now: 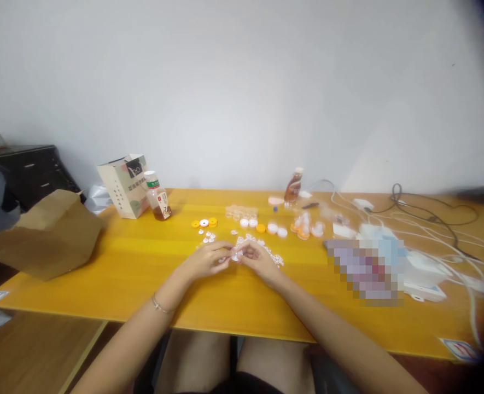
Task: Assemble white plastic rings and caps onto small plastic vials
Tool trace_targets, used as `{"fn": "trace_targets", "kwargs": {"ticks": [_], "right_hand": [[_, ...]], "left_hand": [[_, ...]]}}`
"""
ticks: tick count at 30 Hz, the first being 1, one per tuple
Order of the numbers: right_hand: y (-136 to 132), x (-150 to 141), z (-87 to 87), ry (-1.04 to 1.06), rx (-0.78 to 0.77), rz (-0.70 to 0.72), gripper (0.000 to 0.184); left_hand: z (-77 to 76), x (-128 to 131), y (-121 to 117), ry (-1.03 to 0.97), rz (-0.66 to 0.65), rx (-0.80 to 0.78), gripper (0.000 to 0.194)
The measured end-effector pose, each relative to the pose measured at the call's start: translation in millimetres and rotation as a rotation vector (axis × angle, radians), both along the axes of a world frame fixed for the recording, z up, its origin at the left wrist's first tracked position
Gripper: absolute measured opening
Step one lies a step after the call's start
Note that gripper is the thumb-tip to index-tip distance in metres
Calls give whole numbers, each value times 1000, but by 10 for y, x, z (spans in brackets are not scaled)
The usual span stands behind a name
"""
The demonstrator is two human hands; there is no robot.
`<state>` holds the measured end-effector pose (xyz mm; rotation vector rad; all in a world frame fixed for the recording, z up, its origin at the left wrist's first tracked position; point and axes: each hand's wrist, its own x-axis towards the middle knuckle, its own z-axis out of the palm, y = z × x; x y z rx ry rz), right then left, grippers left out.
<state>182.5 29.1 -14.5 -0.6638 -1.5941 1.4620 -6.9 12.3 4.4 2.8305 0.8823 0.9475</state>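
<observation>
Over the middle of the table, my left hand [209,260] and my right hand [262,264] meet with fingertips pinched around a small white piece [236,254]; its exact kind is too small and blurred to make out. Just behind and to the right of my fingers lies a spread of white, lace-like small parts [272,256]. A few small white knobbed pieces [208,237] sit beyond my left hand. Farther back stand white round caps [249,223], a yellow cap [261,228], and a group of yellow and white rings [204,223]. Clear round containers [242,212] are behind the caps.
At the left are a brown paper bag [57,235], a printed carton bag [124,189] and a drink bottle [158,197]. Another bottle [293,186] stands at the back. White cables [434,230], a black cable [426,213] and a pixelated flat item [360,271] occupy the right side.
</observation>
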Motion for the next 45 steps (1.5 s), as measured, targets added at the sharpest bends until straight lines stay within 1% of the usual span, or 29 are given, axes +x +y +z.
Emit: {"fn": "trace_targets", "kwargs": {"ticks": [7, 14, 17, 20, 22, 25, 29, 32, 35, 38, 41, 43, 45], "right_hand": [[2, 6, -14, 44, -22, 6, 15], [3, 3, -37, 35, -39, -9, 14], [-3, 3, -19, 13, -45, -14, 14], [-10, 8, 17, -1, -41, 19, 14], [-10, 13, 38, -2, -27, 36, 15], [-2, 22, 52, -3, -9, 23, 22], [20, 30, 41, -13, -14, 15, 32], [39, 34, 32, -42, 2, 16, 34], [54, 35, 23, -59, 5, 7, 34], [64, 33, 14, -61, -11, -23, 34], [83, 41, 8, -40, -35, -63, 34], [114, 61, 9, -2, -53, -147, 35], [163, 97, 15, 52, -65, -285, 37]], "left_hand": [[-6, -2, 1, -45, -15, -29, 22], [17, -3, -17, -31, -24, -48, 21], [1, -11, -4, -38, -13, -56, 20], [-31, -23, 34, -69, -11, -70, 19], [-46, -29, 61, -101, -18, -83, 21], [-55, -32, 85, -128, -9, -102, 25], [-57, -25, 85, -155, 79, -136, 28], [-58, -13, 78, -181, 123, -176, 30], [-61, 3, 75, -224, 106, -207, 35], [-75, 21, 72, -261, 83, -223, 41], [-108, 47, 82, -292, 118, -216, 43], [-135, 78, 110, -304, 164, -184, 39], [-154, 133, 166, -269, 192, -142, 34]]}}
